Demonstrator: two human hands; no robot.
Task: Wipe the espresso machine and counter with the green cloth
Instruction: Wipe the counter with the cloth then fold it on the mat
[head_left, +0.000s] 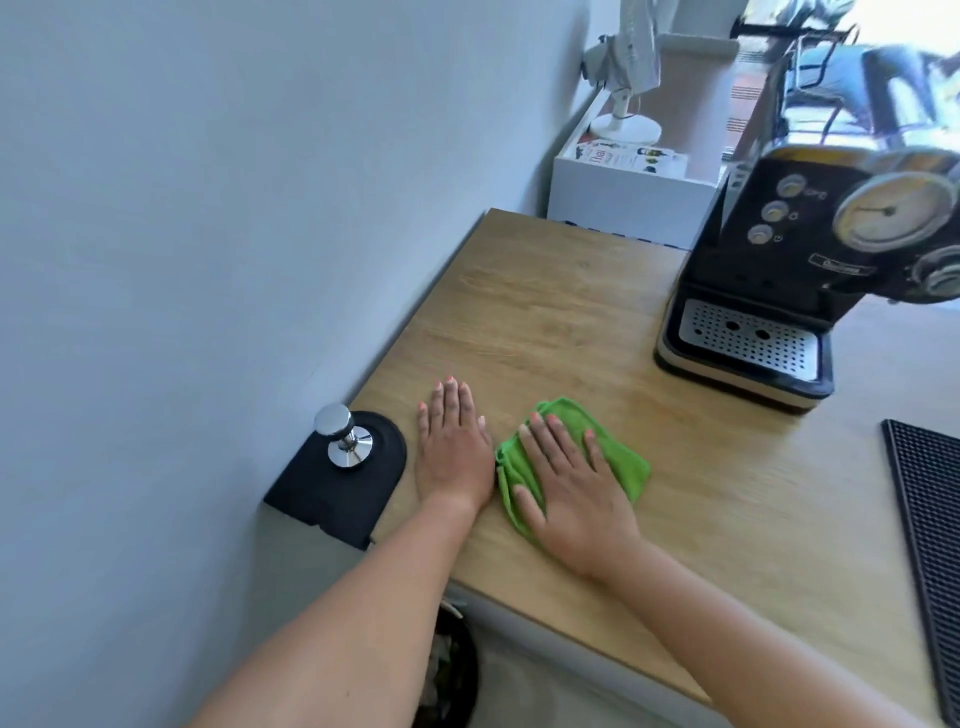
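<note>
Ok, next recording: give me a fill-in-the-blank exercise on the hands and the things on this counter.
1. The right hand presses flat on the ____ cloth.
2. The left hand lies flat on the bare counter, to the ____ of the cloth.
3. The metal tamper stands upright on a black ____.
4. ____ hand touches the espresso machine.

Missing words: green; left; mat; neither.
</note>
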